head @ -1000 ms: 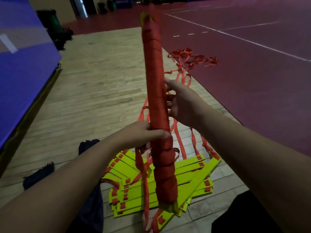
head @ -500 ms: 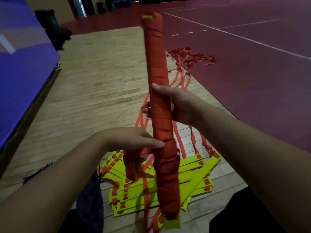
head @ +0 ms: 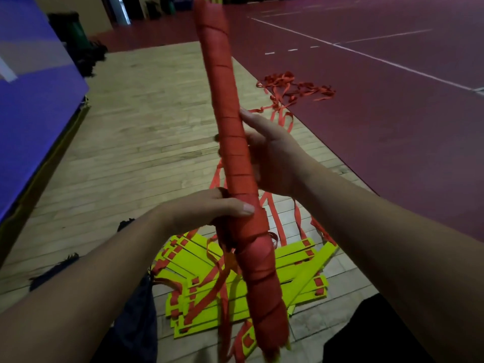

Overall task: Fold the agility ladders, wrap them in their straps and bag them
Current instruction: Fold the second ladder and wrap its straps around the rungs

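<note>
Wooden floor spreads across the left. One long ladder bundle, wound tightly in red strap, stands nearly upright mid-frame above one pile of yellow rungs. Two hands clasp it: left hand lower, right hand higher.

Both hands hold a long red strap-wrapped bundle, which stands nearly upright before the person. The left hand grips it from the left, just below its middle, with the thumb laid flat across the front of the bundle and the other fingers curled out of sight behind it. The right hand clasps it from the right, just above the left hand, palm against the bundle's side and thumb pointing up along its edge. The bare left forearm reaches in from lower left, the bare right forearm from lower right.
</note>
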The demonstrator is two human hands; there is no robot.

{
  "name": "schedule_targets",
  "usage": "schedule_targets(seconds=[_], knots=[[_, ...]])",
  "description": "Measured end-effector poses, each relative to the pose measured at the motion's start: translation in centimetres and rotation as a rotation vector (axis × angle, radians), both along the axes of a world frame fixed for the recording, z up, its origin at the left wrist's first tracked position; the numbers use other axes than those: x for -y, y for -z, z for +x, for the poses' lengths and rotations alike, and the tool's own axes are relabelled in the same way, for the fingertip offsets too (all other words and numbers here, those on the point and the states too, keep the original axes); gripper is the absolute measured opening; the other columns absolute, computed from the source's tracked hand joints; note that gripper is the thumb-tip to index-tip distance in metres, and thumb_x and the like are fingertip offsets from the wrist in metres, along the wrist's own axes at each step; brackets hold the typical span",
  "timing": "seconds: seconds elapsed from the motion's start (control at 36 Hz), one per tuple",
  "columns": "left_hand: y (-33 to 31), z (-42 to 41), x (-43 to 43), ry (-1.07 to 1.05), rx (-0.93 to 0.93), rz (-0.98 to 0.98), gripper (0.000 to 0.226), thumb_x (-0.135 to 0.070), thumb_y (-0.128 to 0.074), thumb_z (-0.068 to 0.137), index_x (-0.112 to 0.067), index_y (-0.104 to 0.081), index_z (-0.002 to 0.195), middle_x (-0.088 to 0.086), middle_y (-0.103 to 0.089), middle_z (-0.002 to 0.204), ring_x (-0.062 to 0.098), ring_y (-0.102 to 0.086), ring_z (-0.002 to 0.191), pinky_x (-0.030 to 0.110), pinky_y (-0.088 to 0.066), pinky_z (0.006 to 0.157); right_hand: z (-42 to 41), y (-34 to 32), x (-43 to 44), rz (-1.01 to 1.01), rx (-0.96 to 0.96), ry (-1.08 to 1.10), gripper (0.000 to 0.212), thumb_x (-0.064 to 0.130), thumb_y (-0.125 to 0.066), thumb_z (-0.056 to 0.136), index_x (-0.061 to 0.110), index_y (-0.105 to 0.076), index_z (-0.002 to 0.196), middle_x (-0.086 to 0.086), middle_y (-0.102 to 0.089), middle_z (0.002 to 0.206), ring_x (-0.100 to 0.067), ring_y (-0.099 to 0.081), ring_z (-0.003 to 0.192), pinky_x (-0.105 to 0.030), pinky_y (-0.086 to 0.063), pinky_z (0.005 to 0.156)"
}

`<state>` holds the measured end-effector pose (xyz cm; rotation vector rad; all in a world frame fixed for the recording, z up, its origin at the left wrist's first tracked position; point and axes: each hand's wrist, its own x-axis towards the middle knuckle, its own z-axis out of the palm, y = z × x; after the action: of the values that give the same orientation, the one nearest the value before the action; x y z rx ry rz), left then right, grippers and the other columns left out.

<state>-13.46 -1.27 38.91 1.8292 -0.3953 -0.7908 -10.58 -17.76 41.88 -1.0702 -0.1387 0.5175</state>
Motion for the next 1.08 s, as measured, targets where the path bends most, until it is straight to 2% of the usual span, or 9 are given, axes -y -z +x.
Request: schedule_targets(seconds=[0.11,0.19,0.28,0.39,0.5,0.67,0.81,0.94,1.08], knots=[[-0.2,-0.7,0.4,-0.009,-0.099,-0.002,0.049,-0.044,-0.077,0.055,-0.014,-0.076,0.094,0.025,-0.071,0.110,0.049,-0.065,0.101,0.047,-0.056,0.086,-0.3,0.0,-1.2,-0.099,0.028,-0.023,0.041,0.047,-0.048,0.101,0.009,-0.063,0.095,-0.008,-0.061,0.077,-0.021,-0.058,0.073,-0.034,-0.049,0.074],[-0.4,-0.5,0.4,0.048,-0.170,0.092,0.055,-0.043,-0.084,0.068,-0.006,-0.068,0.105,0.022,-0.074,0.098,0.029,-0.070,0.078,0.033,-0.060,0.067,-0.6,0.2,-1.3,-0.179,0.001,-0.025,0.034,0.042,-0.054,0.098,0.009,-0.060,0.097,-0.010,-0.065,0.075,-0.025,-0.064,0.075,-0.035,-0.057,0.073],[-0.2,-0.2,-0.2,0.122,-0.157,0.271,0.060,-0.052,-0.065,0.075,-0.006,-0.068,0.113,0.017,-0.074,0.105,0.027,-0.067,0.088,0.038,-0.056,0.086,-0.4,0.7,-1.1,-0.198,0.014,-0.009,0.032,0.034,-0.061,0.098,0.003,-0.056,0.108,-0.015,-0.065,0.082,-0.028,-0.069,0.073,-0.040,-0.060,0.071],[0.5,0.1,-0.6,0.099,-0.046,0.386,0.072,-0.062,-0.064,0.074,0.000,-0.067,0.110,0.016,-0.072,0.088,0.027,-0.068,0.078,0.032,-0.056,0.076,0.1,1.5,-1.4,-0.319,0.060,0.200,0.038,0.024,-0.068,0.096,-0.002,-0.056,0.121,-0.020,-0.062,0.095,-0.031,-0.067,0.076,-0.045,-0.062,0.073],[1.7,0.1,0.8,0.019,0.140,0.497,0.047,-0.067,-0.064,0.080,-0.022,-0.070,0.093,0.010,-0.075,0.083,0.026,-0.072,0.066,0.030,-0.057,0.060,0.5,2.3,-1.6,-0.448,0.029,0.322,0.058,0.036,-0.072,0.091,0.005,-0.049,0.134,-0.016,-0.065,0.114,-0.028,-0.067,0.100,-0.048,-0.059,0.087],[1.2,0.9,0.6,-0.078,0.080,0.287,0.061,-0.073,-0.068,0.056,-0.017,-0.072,0.081,0.022,-0.070,0.074,0.033,-0.060,0.060,0.028,-0.044,0.052,0.2,0.4,-0.1,-0.167,-0.004,0.214,0.035,0.044,-0.058,0.098,0.011,-0.052,0.105,-0.009,-0.059,0.087,-0.021,-0.059,0.076,-0.038,-0.049,0.079],[0.2,-0.1,0.6,-0.084,-0.058,-0.052,0.041,-0.051,-0.078,0.052,-0.020,-0.079,0.078,0.025,-0.070,0.094,0.042,-0.057,0.091,0.045,-0.047,0.080,-0.1,0.0,0.0,-0.099,-0.013,0.006,0.042,0.047,-0.055,0.095,0.008,-0.054,0.109,-0.010,-0.066,0.082,-0.019,-0.064,0.071,-0.030,-0.046,0.069],[-0.1,-0.2,0.5,0.009,-0.171,-0.045,0.046,-0.054,-0.081,0.059,-0.015,-0.079,0.082,0.007,-0.076,0.085,0.018,-0.069,0.070,0.026,-0.057,0.060,-0.1,-0.1,-0.4,-0.077,-0.027,0.034,0.032,0.042,-0.055,0.098,0.011,-0.058,0.088,-0.008,-0.056,0.074,-0.018,-0.056,0.063,-0.029,-0.052,0.063],[-0.1,0.4,-1.2,0.213,-0.170,0.215,0.077,-0.076,-0.071,0.067,-0.007,-0.074,0.100,0.009,-0.073,0.087,0.021,-0.068,0.075,0.030,-0.058,0.072,0.2,0.0,0.3,-0.021,-0.102,0.039,0.028,0.032,-0.062,0.095,0.005,-0.054,0.100,-0.015,-0.063,0.080,-0.024,-0.063,0.067,-0.039,-0.061,0.071]])
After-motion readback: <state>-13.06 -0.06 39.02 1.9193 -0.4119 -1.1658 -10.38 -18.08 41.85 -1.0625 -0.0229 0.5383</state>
